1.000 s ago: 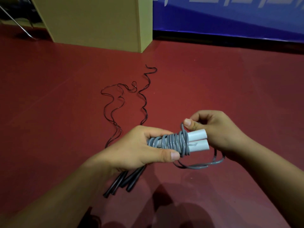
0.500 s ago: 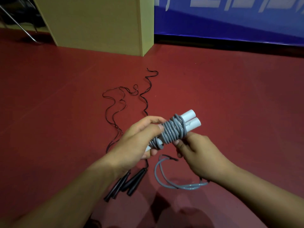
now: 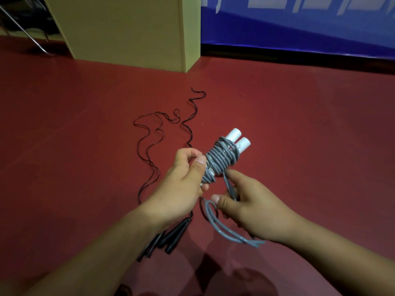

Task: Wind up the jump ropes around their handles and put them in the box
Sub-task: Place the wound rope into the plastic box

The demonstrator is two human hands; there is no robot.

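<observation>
Two white handles (image 3: 237, 138) of a grey jump rope lie side by side, with grey cord (image 3: 220, 160) coiled many times around them. My left hand (image 3: 181, 184) grips the lower end of this bundle. My right hand (image 3: 248, 205) pinches the loose grey cord just below the coils, and a doubled tail (image 3: 226, 229) of it hangs down under that hand. A black jump rope (image 3: 154, 146) lies unwound in wavy lines on the red floor, its black handles (image 3: 168, 238) partly hidden under my left forearm.
A large tan cardboard box (image 3: 128, 28) stands on the floor at the back left. A blue banner (image 3: 299, 22) runs along the back right. Metal chair legs (image 3: 25, 33) show at the far left.
The handle bundle swung from lying sideways to pointing up and away. My right hand left the white handle ends, went below the bundle and took hold of the loose cord tail.
</observation>
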